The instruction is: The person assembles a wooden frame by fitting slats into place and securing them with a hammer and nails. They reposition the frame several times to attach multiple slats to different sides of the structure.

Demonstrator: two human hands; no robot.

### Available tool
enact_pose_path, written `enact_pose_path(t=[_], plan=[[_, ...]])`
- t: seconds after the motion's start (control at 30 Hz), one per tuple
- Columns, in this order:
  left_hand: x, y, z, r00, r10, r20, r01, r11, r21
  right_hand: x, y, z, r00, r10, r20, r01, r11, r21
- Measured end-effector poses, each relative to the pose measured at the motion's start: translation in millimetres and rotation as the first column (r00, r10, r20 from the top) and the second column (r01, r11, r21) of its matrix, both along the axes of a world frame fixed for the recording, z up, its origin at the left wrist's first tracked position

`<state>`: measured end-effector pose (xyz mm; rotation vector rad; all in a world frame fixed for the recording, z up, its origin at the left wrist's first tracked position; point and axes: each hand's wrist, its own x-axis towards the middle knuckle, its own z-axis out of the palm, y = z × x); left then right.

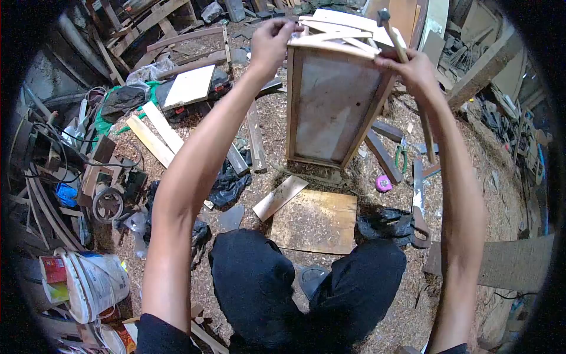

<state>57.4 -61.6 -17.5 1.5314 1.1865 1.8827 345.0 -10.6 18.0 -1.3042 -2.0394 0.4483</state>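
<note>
A tall wooden box frame [339,106] with a pale panel stands upright in front of me. Light wooden strips [336,44] lie across its top. My left hand [272,42] is at the top left corner, thumb and fingers pinched together; what they hold is too small to make out. At the top right corner, my right hand [413,66] is closed round the handle of a hammer [384,19], whose head points up and away from me. The fingers of that hand also touch the edge of the strips.
On the floor lie a wooden board [315,221], a handsaw [418,200], a pink tape measure [383,183], green-handled pliers [401,158] and loose planks [156,133]. A white bucket [97,283] stands at the lower left. A thick beam [486,68] slants at the right.
</note>
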Motion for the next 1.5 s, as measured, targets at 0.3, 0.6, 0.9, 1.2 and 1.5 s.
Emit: enact_pose_path(t=[0.3, 0.6, 0.9, 1.2, 1.5], plan=[[0, -82, -11, 0.930, -0.323, -0.173, 0.281, 0.932, -0.230, 15, -81, -13, 0.998, -0.055, 0.023, 0.057, 0.996, -0.074], [16, -83, -8, 0.921, -0.208, -0.329, 0.162, 0.974, -0.161, 7, -90, -3, 0.993, -0.078, 0.088, 0.080, 0.997, -0.019], [36, -88, -9, 0.918, -0.034, -0.395, 0.030, 0.999, -0.017, 10, -101, 6, 0.980, -0.117, 0.163, 0.128, 0.990, -0.061], [47, -93, -5, 0.839, 0.020, -0.544, 0.034, 0.995, 0.089, 17, -116, 18, 0.961, -0.189, 0.203, 0.176, 0.981, 0.082], [43, -96, -3, 0.807, 0.026, -0.589, 0.022, 0.997, 0.075, 2, -164, 33, 0.995, -0.060, 0.083, 0.074, 0.982, -0.173]])
